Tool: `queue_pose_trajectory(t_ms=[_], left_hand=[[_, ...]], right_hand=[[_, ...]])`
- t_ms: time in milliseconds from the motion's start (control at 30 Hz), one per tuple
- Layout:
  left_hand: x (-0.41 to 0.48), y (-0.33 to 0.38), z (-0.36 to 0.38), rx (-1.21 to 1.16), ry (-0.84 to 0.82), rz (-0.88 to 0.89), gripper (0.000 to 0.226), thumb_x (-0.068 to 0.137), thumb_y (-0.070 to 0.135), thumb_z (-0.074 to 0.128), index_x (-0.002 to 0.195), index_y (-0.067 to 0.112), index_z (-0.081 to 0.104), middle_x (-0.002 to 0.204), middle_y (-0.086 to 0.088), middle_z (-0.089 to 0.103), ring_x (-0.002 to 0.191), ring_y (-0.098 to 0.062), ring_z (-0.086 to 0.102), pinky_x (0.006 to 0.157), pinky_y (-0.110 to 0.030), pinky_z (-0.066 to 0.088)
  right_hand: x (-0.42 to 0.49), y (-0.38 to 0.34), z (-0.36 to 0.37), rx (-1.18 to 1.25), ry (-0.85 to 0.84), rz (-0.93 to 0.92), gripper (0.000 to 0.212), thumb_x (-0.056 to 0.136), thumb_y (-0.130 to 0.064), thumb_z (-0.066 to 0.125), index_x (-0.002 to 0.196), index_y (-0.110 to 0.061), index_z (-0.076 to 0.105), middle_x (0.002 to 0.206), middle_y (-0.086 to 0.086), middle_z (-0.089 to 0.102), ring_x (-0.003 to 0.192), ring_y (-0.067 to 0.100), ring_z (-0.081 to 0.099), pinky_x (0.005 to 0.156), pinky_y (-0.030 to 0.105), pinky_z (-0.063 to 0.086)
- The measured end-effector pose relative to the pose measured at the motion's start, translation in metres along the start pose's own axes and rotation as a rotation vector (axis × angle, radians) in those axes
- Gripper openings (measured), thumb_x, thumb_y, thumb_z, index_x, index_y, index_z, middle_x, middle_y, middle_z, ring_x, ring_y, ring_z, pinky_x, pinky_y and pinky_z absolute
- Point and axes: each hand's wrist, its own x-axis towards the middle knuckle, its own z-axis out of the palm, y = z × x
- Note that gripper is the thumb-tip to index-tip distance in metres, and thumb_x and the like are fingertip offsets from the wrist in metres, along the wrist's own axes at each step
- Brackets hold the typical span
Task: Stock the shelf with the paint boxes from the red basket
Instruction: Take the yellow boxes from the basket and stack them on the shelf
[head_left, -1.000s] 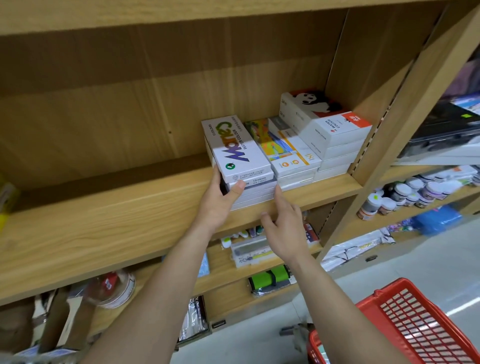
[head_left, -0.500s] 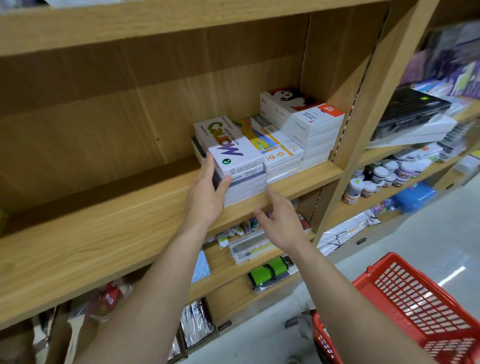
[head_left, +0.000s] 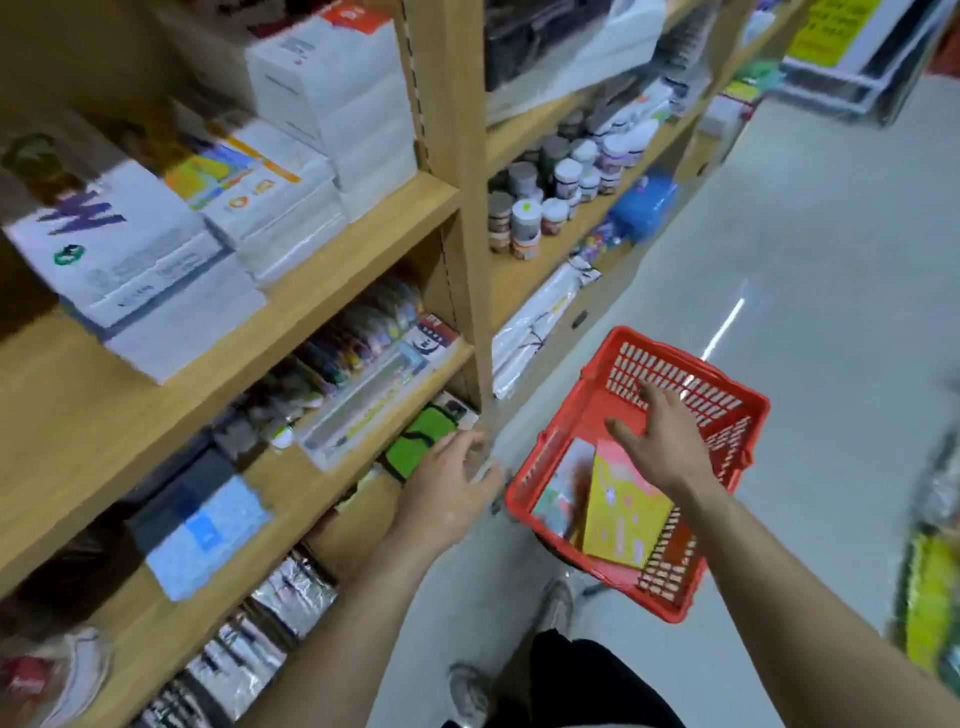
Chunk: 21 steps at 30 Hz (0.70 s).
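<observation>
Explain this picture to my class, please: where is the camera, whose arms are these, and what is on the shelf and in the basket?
The camera sits on a person's head, looking down, so the two bare arms are the wearer's own. The right hand reaches open over the red basket on the floor, above a yellow box and a paler box inside it. The left hand hangs empty beside the shelving. On the wooden shelf lie stacks of white paint boxes. Nothing is held. The picture is blurred by head movement.
</observation>
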Motion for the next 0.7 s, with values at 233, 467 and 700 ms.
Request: queue_pose_trajectory(t_ms=[233, 467, 700], left_hand=[[0.084, -0.016, 0.16, -0.056, -0.278, -0.143, 0.044, 0.086, 0.028, 0.076, 0.126, 0.013, 0.065, 0.117, -0.009, 0.072, 0.104, -0.028, 0.07, 0.091, -0.041, 0.056], [0.154, -0.061, 0.301, 0.046, -0.464, -0.247, 0.069, 0.089, 0.029, 0.077, 0.143, -0.001, 0.047, 0.146, -0.023, 0.056, 0.13, -0.036, 0.058, 0.105, -0.046, 0.047], [0.177, -0.101, 0.379, 0.017, -0.616, -0.183, 0.075, 0.091, 0.032, 0.075, 0.154, 0.023, 0.035, 0.147, -0.004, 0.058, 0.134, -0.028, 0.057, 0.108, -0.048, 0.045]], right_hand=[[0.006, 0.163, 0.033, 0.063, -0.067, 0.417, 0.068, 0.093, -0.029, 0.077, 0.148, 0.001, 0.05, 0.142, 0.031, 0.056, 0.134, 0.046, 0.053, 0.109, 0.048, 0.043], [-0.012, 0.242, 0.087, 0.182, 0.119, 0.59, 0.074, 0.088, -0.015, 0.077, 0.154, -0.006, 0.045, 0.142, 0.028, 0.052, 0.136, 0.042, 0.047, 0.115, 0.05, 0.041], [-0.019, 0.255, 0.128, 0.403, 0.278, 0.585, 0.085, 0.088, -0.025, 0.066, 0.163, -0.027, 0.026, 0.16, 0.003, 0.05, 0.143, 0.023, 0.053, 0.114, 0.034, 0.042]])
